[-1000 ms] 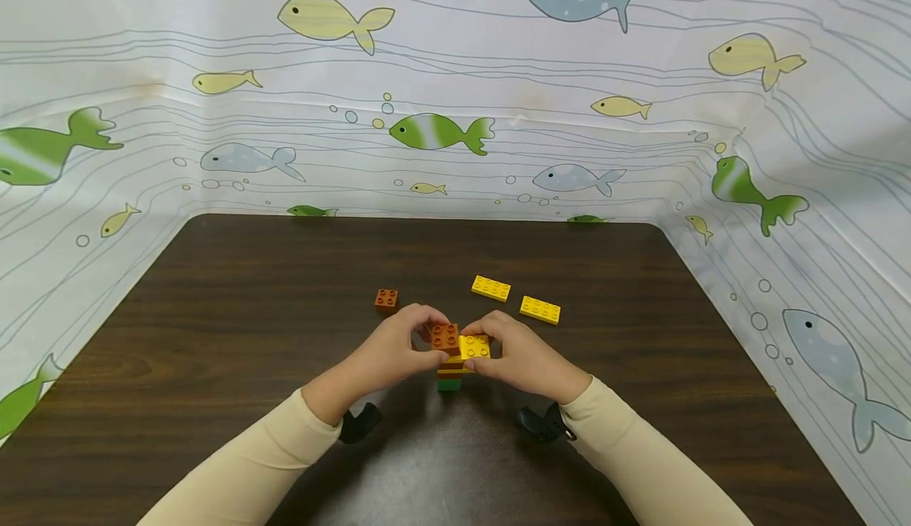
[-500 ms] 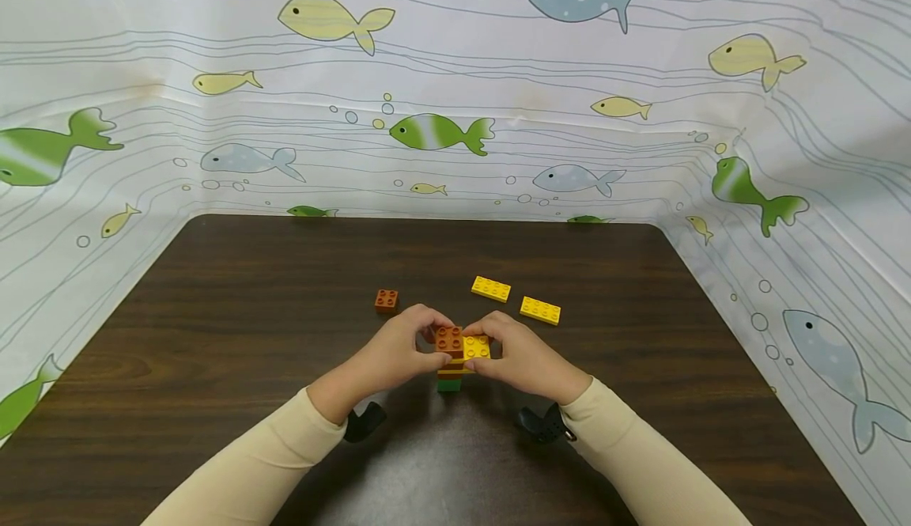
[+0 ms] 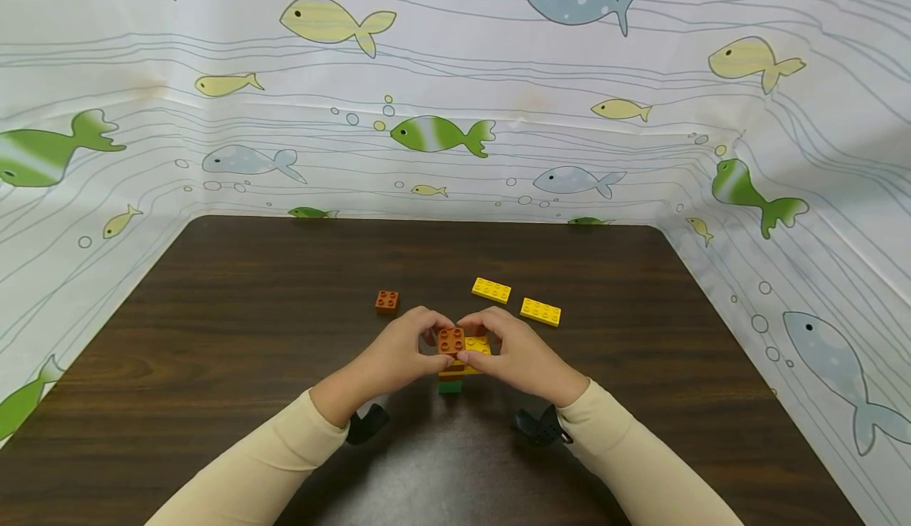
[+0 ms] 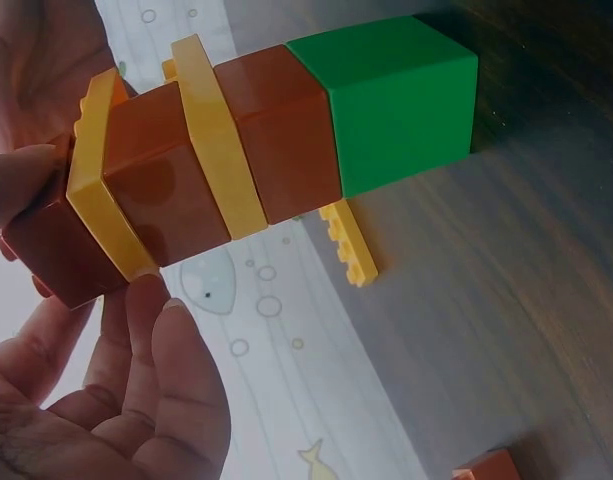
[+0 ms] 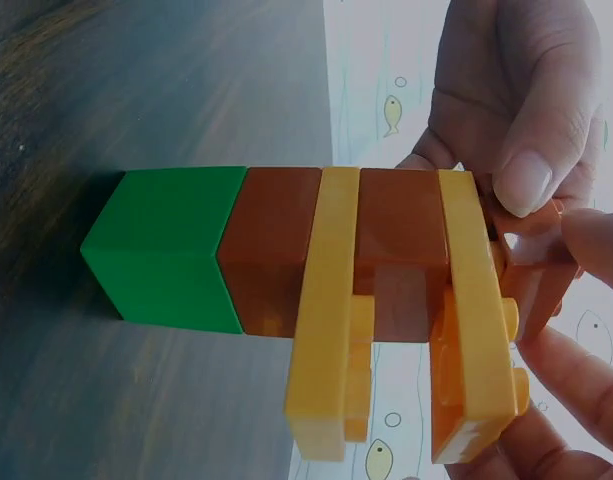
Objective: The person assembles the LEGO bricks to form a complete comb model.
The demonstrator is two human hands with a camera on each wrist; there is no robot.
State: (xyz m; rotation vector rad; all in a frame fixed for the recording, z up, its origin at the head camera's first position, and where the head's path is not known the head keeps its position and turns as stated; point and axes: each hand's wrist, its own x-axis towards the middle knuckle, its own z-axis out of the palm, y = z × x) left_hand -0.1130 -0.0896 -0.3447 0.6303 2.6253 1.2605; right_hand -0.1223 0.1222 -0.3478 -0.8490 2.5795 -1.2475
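A tower of toy building bricks stands on the table, with a green block [image 5: 176, 250] at its base. Above that, brown bricks alternate with yellow plates, whose studded ends jut out to the right. The topmost brown brick [image 3: 451, 339] sits slightly tilted on the upper yellow plate [image 5: 476, 310], with a narrow gap showing between them in the right wrist view. My left hand [image 3: 407, 344] pinches this top brick between thumb and fingers from the left. From the right, my right hand [image 3: 508, 350] holds the same brick, thumb in front and fingers behind.
A loose brown brick [image 3: 387, 302] lies beyond my left hand. Two yellow plates [image 3: 491, 289] [image 3: 540, 312] lie beyond my right hand. A fish-patterned cloth [image 3: 455, 75] rises around the back and sides of the dark wooden table [image 3: 285, 273].
The top brown brick has shifted slightly right over the tower with my left hand. My right hand has moved from the yellow plate's side onto that brown brick.
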